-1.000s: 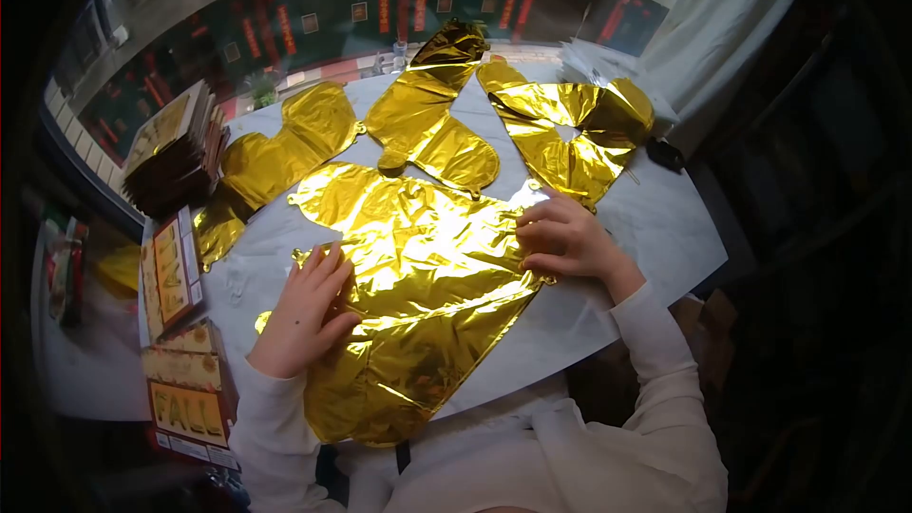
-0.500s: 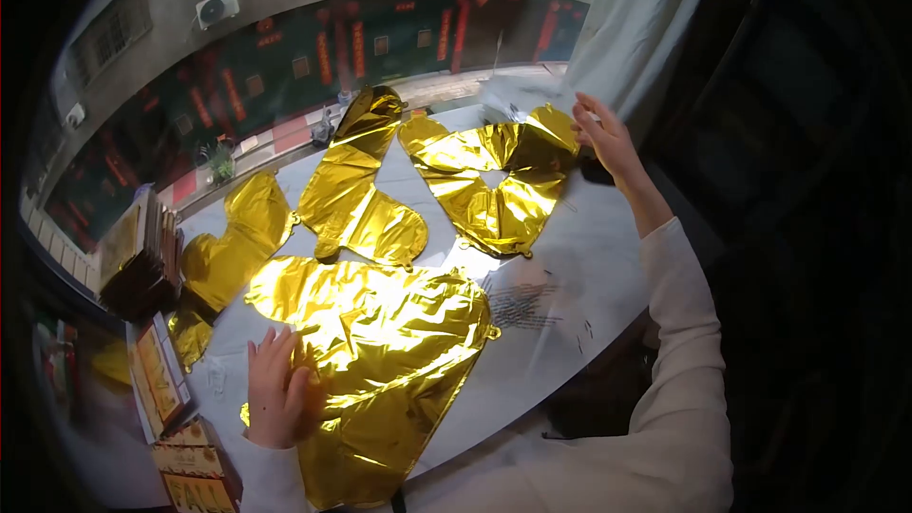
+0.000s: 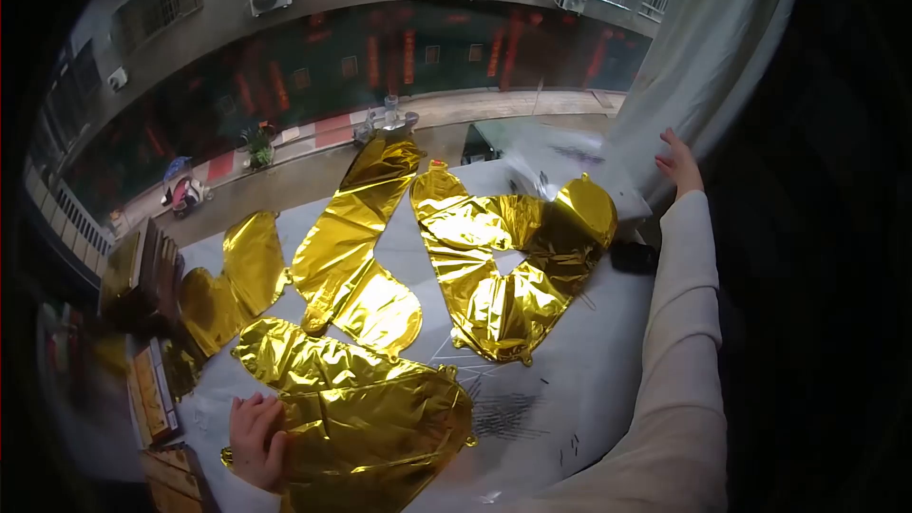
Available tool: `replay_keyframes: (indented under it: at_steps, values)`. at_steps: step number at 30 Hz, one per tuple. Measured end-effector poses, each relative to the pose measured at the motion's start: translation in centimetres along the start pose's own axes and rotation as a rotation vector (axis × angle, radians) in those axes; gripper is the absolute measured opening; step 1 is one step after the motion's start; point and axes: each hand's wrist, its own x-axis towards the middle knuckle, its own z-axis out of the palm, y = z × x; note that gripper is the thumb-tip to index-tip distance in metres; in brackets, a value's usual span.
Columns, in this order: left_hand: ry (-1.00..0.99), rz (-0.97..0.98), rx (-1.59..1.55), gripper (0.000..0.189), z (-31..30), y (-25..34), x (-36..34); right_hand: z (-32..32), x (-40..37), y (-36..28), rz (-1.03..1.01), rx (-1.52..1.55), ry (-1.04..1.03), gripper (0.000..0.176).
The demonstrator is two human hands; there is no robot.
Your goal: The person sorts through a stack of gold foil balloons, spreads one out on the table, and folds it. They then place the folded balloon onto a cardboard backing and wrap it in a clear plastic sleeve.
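Several gold foil balloons lie flat and uninflated on the pale table. My left hand [image 3: 255, 439] rests palm down at the left edge of the nearest gold foil balloon [image 3: 370, 418], fingers stretched out. At the far right, my right hand [image 3: 681, 169] is raised at the end of an outstretched arm, overlapping the white curtain [image 3: 698, 66], with its fingers apart. Beyond the near balloon lie an L-shaped foil balloon [image 3: 347, 256] and one with a small central hole [image 3: 503, 275]. Another foil balloon [image 3: 233, 280] sits at the left.
Thin dark sticks [image 3: 503, 413] lie on the table [image 3: 560, 399] right of the near balloon. Stacked books [image 3: 142, 275] and printed boxes [image 3: 152, 394] line the left edge. Clear plastic [image 3: 560, 157] and a black object [image 3: 634, 257] are at the back right. A window opens onto a street.
The view has tilted up, so the table sits lower. My right hand has reached farther out toward the curtain. My left hand stays on the near balloon, whose bright glare has dimmed.
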Motion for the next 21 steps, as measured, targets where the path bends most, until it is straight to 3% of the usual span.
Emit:
replay_keyframes:
  at_steps: [3,4,5,9,11,15,21]
  values:
    - [-0.064,-0.029,0.007,0.041,-0.7,0.1,0.2,1.9,1.4,-0.8,0.002,0.146,0.085,0.084]
    - [-0.059,-0.023,0.009,0.041,-0.6,0.0,0.2,-0.8,6.9,2.9,0.008,0.136,0.065,0.084]
    - [-0.055,-0.014,0.011,0.042,-0.5,0.1,0.2,1.1,14.2,3.4,-0.070,0.235,0.027,0.067]
    - [-0.057,-0.048,0.011,0.048,-0.5,0.5,0.3,13.8,6.4,-5.8,-0.119,0.176,-0.262,0.063]
    - [-0.055,-0.056,0.008,0.050,-0.3,0.5,0.3,20.1,2.3,-8.5,-0.110,0.216,-0.305,0.060]
    - [-0.042,-0.039,0.005,0.059,-0.2,-0.6,-0.2,31.2,-3.5,-9.3,-0.150,0.415,-0.126,0.035]
    - [-0.015,-0.024,-0.021,0.064,-0.1,-0.4,-0.2,35.5,-9.6,-8.9,-0.139,0.448,-0.190,0.010]
